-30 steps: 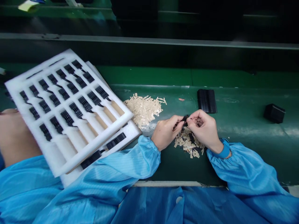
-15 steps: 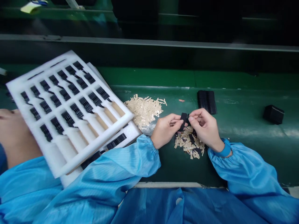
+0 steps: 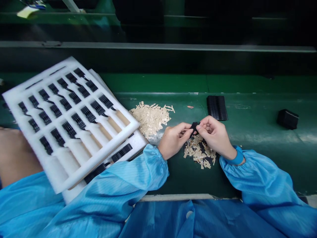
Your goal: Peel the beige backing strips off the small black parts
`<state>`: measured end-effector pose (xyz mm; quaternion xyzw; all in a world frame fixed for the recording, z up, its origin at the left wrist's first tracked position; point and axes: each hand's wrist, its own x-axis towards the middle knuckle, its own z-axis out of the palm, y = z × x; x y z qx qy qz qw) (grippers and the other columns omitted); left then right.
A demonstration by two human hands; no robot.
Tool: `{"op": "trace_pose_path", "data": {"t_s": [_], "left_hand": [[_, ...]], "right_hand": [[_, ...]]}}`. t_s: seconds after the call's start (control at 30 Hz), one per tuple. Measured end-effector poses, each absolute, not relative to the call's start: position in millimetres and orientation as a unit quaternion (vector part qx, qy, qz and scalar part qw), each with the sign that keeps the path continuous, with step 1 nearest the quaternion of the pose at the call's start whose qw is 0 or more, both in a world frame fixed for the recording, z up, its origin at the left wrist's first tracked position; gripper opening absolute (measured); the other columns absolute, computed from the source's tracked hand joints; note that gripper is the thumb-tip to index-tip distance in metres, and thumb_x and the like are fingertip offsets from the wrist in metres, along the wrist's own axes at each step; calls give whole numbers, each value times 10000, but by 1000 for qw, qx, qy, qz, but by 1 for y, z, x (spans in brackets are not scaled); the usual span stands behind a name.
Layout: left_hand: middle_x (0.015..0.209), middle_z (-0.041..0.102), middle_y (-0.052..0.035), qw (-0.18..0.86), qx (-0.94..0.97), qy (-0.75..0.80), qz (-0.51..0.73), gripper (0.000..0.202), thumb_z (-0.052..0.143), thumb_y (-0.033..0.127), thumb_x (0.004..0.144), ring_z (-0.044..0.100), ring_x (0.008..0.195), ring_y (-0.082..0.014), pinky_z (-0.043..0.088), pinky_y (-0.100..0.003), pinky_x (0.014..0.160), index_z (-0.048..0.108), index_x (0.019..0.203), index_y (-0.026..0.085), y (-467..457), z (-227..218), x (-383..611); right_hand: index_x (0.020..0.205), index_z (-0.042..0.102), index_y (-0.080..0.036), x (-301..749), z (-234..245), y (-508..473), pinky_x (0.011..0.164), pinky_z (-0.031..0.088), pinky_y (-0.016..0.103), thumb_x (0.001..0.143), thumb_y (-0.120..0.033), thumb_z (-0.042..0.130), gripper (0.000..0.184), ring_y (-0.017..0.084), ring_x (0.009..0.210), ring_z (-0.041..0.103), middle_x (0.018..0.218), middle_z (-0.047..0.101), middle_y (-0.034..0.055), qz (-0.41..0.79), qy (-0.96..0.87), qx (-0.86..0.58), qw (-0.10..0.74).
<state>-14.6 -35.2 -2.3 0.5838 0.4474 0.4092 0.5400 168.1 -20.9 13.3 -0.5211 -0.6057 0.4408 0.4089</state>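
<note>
My left hand point(image 3: 174, 138) is closed, thumb and fingers pinching a small black piece point(image 3: 194, 130). Its exact kind is hard to make out. My right hand point(image 3: 214, 135) is closed too, with thumb and fingertips pressed on the right end of the same piece. Just below both hands lies a loose heap of small cream and black strips point(image 3: 200, 153). To the left, beyond my left hand, spreads a larger pile of cream strips point(image 3: 150, 117). A block of black ribbed pieces set side by side point(image 3: 217, 108) lies behind my right hand.
White foam trays point(image 3: 99, 153) are stacked at the left, the top one holding black comb-like parts in slots. Another black block point(image 3: 287, 119) stands on the green table point(image 3: 257, 132) at the right. Another person's bare arm point(image 3: 17, 155) shows at the left edge.
The fingertips of both hands have come closer together on the black piece, covering more of it. The whole view has shifted slightly; trays and piles lie as before.
</note>
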Motion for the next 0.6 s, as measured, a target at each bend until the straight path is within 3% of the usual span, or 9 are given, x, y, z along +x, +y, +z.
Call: {"op": "trace_pose_path", "data": {"t_s": [0.13,0.33,0.47,0.6], "left_hand": [[974,794,-83,618,528,432,392,244,636,346,938,745,810,-146,608,-242,705,715,1065,154,-31,5,-17],[894,780,-121,774,406,361,327,401,768,470,823,722,679,-140,563,-212,570,703,981,107,-23,12,-24],[845,768,-100,797,360,355,329,434,825,488,760,705,647,-124,542,-194,557,675,918,113,-23,11,-24],[790,736,-56,812,339,343,330,384,818,447,783,681,619,-101,528,-184,546,655,903,120,-23,11,-23]], "right_hand": [[849,594,-196,173,16,-14,474,441,204,829,-389,774,265,86,530,570,677,617,-26,545,-560,-478,401],[957,556,-204,180,21,-13,388,320,183,852,-474,752,350,46,408,435,650,589,-60,652,-535,-407,350],[985,556,-204,177,19,-18,435,395,196,877,-475,729,339,62,475,499,710,608,-38,634,-548,-394,377],[966,564,-204,172,20,-21,486,447,200,879,-430,736,298,76,542,550,731,607,-27,602,-572,-398,391]]}}
